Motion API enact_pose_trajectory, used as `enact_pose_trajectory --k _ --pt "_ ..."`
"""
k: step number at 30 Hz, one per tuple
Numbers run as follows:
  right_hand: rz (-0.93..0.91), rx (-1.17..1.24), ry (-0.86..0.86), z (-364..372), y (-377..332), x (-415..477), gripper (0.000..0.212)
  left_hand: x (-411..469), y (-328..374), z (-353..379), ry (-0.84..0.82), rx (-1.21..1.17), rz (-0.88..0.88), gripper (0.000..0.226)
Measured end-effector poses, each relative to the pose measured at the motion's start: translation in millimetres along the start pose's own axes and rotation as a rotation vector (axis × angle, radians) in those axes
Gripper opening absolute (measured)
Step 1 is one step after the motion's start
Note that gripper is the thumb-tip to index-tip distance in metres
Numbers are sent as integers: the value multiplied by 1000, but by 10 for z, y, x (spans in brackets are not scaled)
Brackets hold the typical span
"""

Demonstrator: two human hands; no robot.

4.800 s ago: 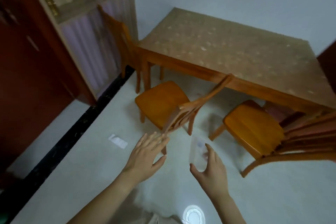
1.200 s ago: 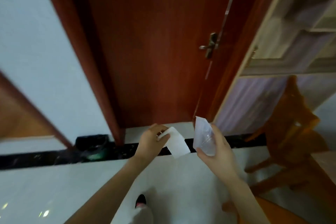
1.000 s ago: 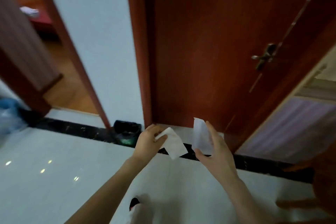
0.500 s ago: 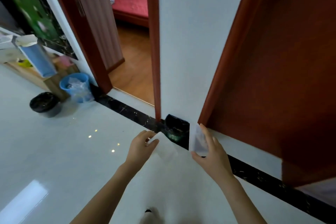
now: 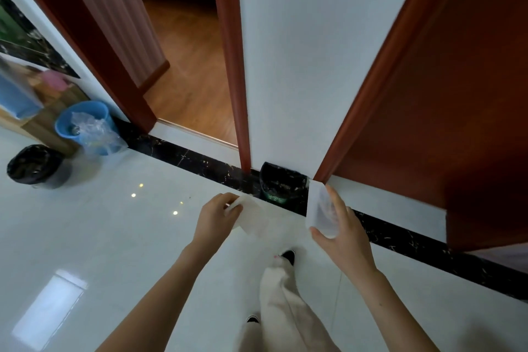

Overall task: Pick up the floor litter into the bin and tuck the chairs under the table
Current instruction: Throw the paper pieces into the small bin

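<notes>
A small bin with a black liner [image 5: 281, 183] stands on the floor against the white wall, between two red-brown door frames. My left hand [image 5: 217, 216] pinches a white paper scrap [image 5: 253, 218] just left of and below the bin. A clear plastic wrapper [image 5: 321, 208] is held upright by my right hand [image 5: 341, 226], just right of the bin. Both hands are in front of the bin and short of it. The table and chairs are out of view.
A blue bucket with crumpled plastic [image 5: 84, 128] and a second black-lined bin [image 5: 34, 166] stand at the left by a low wooden shelf. An open doorway [image 5: 185, 66] leads to a wood-floored room. A red-brown door [image 5: 445, 94] fills the right. My leg [image 5: 281, 294] is below.
The view has swung from the table and chairs past the door to the wall with the bin, which is now closer. Both hands still hold their litter.
</notes>
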State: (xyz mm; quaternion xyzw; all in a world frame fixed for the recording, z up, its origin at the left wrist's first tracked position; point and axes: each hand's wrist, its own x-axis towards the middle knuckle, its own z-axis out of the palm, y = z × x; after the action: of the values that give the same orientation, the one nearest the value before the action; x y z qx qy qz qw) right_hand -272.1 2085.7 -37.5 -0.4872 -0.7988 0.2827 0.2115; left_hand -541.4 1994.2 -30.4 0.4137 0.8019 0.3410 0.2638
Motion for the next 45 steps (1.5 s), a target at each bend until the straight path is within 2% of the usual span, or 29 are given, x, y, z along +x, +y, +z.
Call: enact_pose_trajectory --k 8,12,19,25,34,41,45 --pt "69 14 -29 359 430 1291 95 1340 21 451 -44 -63 -132 14" --pt "86 -14 -51 559 658 1839 96 1940 -23 733 -123 -65 -170 16" --pt "156 -16 -73 1110 1178 2508 96 2846 -463 1324 -227 -52 -234 17" --pt "201 -34 -29 2052 1964 2782 96 3580 -1344 2235 -347 -25 -149 16" --pt "171 -59 -68 3734 3292 2990 96 4399 -2869 3697 -398 24 28 20" --pt "235 -48 -61 4117 3625 3062 95 4616 -3206 4057 -386 -86 -50 39" --pt "249 -54 -87 4065 3539 3075 94 4571 -3178 3923 -351 -11 45 35"
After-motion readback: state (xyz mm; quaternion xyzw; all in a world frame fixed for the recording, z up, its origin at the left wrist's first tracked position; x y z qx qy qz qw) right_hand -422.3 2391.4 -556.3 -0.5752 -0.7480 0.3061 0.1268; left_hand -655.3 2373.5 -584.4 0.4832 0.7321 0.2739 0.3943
